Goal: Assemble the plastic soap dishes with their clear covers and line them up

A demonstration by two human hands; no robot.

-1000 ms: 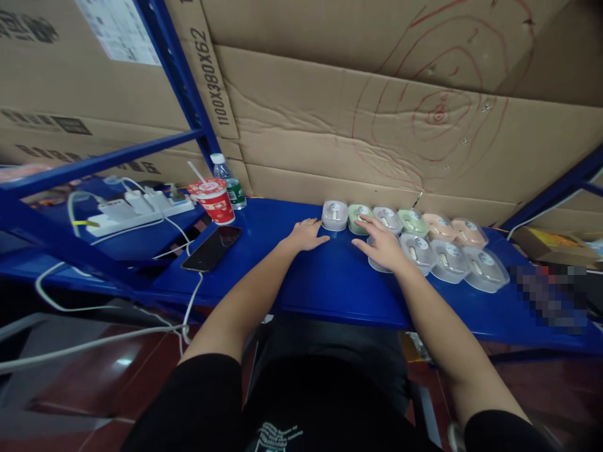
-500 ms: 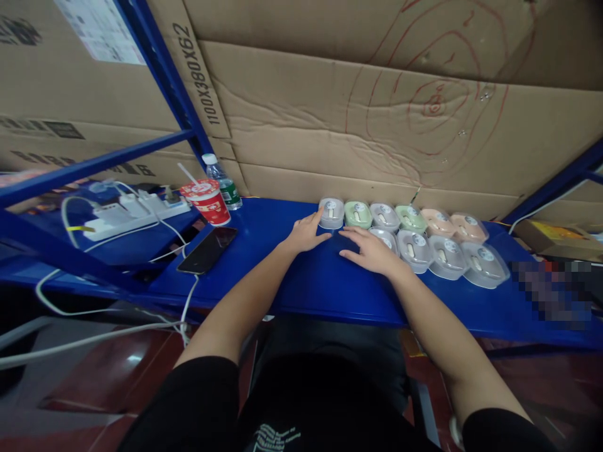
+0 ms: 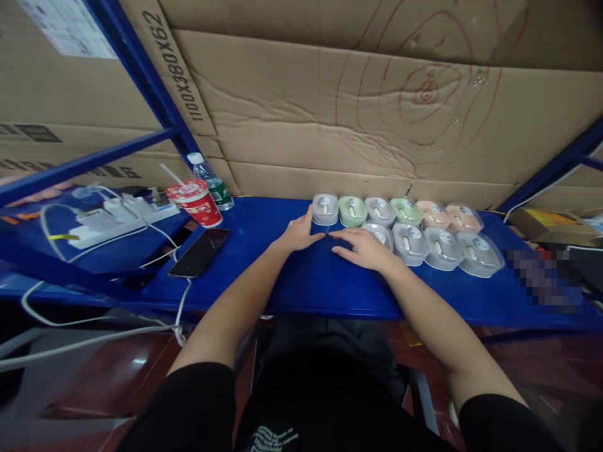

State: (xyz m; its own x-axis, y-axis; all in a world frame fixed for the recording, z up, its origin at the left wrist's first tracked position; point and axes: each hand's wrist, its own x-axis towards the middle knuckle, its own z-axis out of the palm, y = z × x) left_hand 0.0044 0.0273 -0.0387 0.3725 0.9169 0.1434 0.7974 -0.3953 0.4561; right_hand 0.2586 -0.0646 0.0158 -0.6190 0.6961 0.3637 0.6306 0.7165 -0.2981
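Note:
Two rows of lidded plastic containers stand on the blue table [image 3: 320, 295]. The back row runs from a grey container [image 3: 325, 210] past a green container [image 3: 352, 212] to a pink container [image 3: 464, 218]. Beside the front-left corner of the first grey one is my left hand [image 3: 298, 233], thumb and fingers apart, holding nothing. My right hand [image 3: 362, 248] is spread and empty, just left of the front row's leftmost container [image 3: 379, 233], which it partly hides. A larger clear-lidded container [image 3: 480, 254] ends the front row on the right.
A red cup [image 3: 200, 207] with a straw, a water bottle [image 3: 217, 188] and a black phone [image 3: 198, 252] are at the left. Beyond them lies a white power strip [image 3: 122, 220] with cables. Cardboard [image 3: 273, 113] rises behind the table. A yellow-topped box [image 3: 551, 226] is at the right.
The view has shifted slightly, so the scene sits a little left and higher. My hands have barely moved relative to the containers; my left index finger points up more.

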